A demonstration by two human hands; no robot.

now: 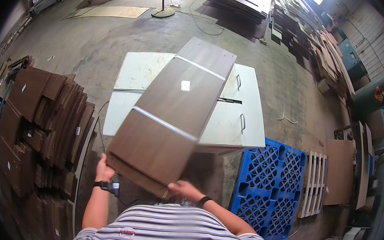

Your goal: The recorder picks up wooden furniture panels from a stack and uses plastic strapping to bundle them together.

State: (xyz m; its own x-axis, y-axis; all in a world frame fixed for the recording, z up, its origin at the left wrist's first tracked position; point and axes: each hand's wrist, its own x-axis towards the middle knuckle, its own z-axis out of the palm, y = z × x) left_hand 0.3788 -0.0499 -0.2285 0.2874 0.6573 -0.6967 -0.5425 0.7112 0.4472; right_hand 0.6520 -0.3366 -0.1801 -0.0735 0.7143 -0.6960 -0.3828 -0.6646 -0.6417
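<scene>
While gripping board stack (171,118), left hand (103,170), right hand (183,189) (fingers curled).

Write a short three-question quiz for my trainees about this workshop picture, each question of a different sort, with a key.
1. True or false: both hands, the left hand and the right hand, grip the near end of the brown board.
2. Multiple choice: what lies right of the white table, on the floor?
A. a blue pallet
B. a red barrel
C. a ladder
3. Fill in: the piles of brown panels stand to the person's ____.

Key: 1 true; 2 A; 3 left.
</scene>
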